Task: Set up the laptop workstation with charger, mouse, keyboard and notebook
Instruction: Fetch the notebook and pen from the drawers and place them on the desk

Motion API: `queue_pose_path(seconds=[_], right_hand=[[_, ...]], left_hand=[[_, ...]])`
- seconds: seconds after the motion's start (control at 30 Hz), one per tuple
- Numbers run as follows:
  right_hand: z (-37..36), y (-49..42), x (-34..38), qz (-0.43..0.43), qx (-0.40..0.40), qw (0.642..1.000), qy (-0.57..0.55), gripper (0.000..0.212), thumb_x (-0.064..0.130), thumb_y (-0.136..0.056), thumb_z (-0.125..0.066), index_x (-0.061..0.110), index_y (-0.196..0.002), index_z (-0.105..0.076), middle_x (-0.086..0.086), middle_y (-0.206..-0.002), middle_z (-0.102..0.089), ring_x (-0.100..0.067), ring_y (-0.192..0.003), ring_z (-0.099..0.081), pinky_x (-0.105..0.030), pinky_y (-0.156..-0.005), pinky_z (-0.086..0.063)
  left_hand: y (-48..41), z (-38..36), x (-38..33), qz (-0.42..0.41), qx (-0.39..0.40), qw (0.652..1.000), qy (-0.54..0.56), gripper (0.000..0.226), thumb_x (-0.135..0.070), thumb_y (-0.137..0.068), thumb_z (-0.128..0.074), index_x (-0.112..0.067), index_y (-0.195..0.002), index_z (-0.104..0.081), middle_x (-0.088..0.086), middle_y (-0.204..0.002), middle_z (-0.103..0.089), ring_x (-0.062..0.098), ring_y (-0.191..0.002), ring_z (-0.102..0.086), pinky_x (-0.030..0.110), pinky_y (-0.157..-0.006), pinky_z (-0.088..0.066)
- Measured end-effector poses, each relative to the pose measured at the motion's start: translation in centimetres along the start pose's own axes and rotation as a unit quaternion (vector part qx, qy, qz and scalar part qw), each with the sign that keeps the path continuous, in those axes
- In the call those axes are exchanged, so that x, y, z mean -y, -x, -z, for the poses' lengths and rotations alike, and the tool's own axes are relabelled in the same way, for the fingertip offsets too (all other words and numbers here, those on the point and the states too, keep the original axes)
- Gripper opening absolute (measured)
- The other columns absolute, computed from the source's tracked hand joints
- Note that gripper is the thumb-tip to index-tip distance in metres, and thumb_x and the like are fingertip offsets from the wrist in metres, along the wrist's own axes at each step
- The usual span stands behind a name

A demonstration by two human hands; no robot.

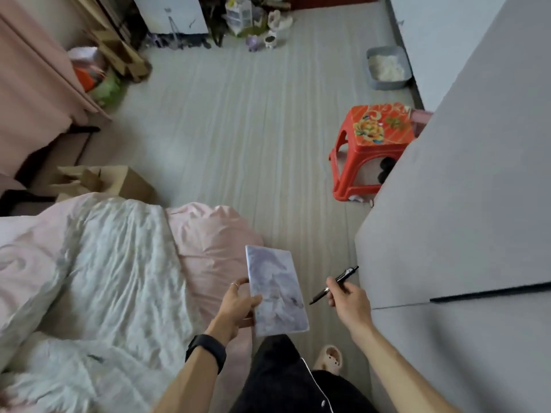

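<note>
My left hand (238, 305) grips a notebook (275, 290) with a pale marbled lilac cover by its left edge, held upright over the corner of the bed. A black band sits on that wrist. My right hand (347, 296) pinches a black pen (334, 285), which points down-left toward the notebook and stays apart from it. Just right of the pen begins a grey table top (447, 234). No laptop, charger, mouse or keyboard is in view.
A bed with pink and white bedding (119, 263) fills the lower left. A red plastic stool (372, 147) stands half under the grey table. A cardboard box (119, 183) sits by the bed, a grey litter tray (387, 68) at the far right, clutter along the far wall.
</note>
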State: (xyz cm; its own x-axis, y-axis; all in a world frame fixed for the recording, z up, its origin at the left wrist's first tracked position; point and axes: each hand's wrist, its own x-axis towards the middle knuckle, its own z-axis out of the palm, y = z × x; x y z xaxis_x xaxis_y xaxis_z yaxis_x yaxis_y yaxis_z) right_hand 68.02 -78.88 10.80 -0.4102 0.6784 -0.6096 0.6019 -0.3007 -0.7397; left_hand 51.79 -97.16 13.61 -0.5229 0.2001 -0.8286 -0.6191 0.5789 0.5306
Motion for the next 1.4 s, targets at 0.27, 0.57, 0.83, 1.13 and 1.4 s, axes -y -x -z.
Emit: queue_pose_path(seconds=[0.27, 0.57, 0.83, 1.13, 1.4], right_hand=[[-3.0, -13.3, 13.2, 0.052, 0.025, 0.998, 0.038, 0.038, 0.036, -0.095, -0.066, 0.012, -0.065, -0.065, 0.004, -0.056, -0.065, -0.015, -0.058, -0.062, -0.028, -0.058, -0.046], [-5.7, -31.8, 29.1, 0.057, -0.014, 0.998, 0.018, 0.032, 0.035, -0.092, -0.071, 0.014, -0.068, -0.068, 0.003, -0.058, -0.067, -0.014, -0.057, -0.061, -0.037, -0.066, -0.046], [-9.9, -46.3, 43.0, 0.053, 0.001, 0.998, 0.019, 0.034, 0.036, -0.092, -0.070, 0.009, -0.072, -0.072, -0.001, -0.060, -0.069, -0.016, -0.056, -0.061, -0.041, -0.065, -0.047], [-18.0, -65.3, 61.9, 0.093, 0.084, 0.988, 0.088, 0.039, 0.043, -0.090, -0.069, 0.011, -0.068, -0.070, 0.002, -0.059, -0.068, -0.014, -0.060, -0.063, -0.044, -0.073, -0.054], [-29.3, -75.9, 80.0, 0.145, 0.149, 0.964, 0.166, 0.037, 0.041, -0.090, -0.069, 0.011, -0.070, -0.072, 0.004, -0.061, -0.070, -0.012, -0.062, -0.065, -0.043, -0.077, -0.056]], left_hand=[[-8.5, -0.6, -12.9, -0.009, -0.004, 0.997, 0.074, 0.048, 0.000, -0.088, -0.066, -0.025, -0.125, -0.049, 0.015, -0.103, -0.072, 0.036, -0.083, -0.073, 0.053, -0.073, -0.061], [-24.5, 2.5, -35.6, -0.038, 0.067, 0.995, 0.061, 0.067, 0.005, -0.088, -0.062, -0.034, -0.139, -0.041, 0.016, -0.107, -0.072, 0.031, -0.089, -0.073, 0.050, -0.071, -0.061], [-35.7, 4.5, -54.1, -0.048, 0.084, 0.992, 0.080, 0.073, 0.009, -0.086, -0.061, -0.029, -0.143, -0.037, 0.011, -0.115, -0.068, 0.033, -0.096, -0.071, 0.048, -0.070, -0.061], [-47.9, 7.2, -72.6, -0.062, 0.029, 0.988, 0.139, 0.070, 0.010, -0.087, -0.059, -0.028, -0.142, -0.038, 0.005, -0.114, -0.065, 0.032, -0.096, -0.071, 0.050, -0.071, -0.061], [-55.0, 15.9, -86.5, -0.100, -0.020, 0.971, 0.218, 0.072, 0.007, -0.085, -0.061, -0.029, -0.143, -0.039, 0.005, -0.121, -0.063, 0.030, -0.097, -0.071, 0.051, -0.074, -0.061]])
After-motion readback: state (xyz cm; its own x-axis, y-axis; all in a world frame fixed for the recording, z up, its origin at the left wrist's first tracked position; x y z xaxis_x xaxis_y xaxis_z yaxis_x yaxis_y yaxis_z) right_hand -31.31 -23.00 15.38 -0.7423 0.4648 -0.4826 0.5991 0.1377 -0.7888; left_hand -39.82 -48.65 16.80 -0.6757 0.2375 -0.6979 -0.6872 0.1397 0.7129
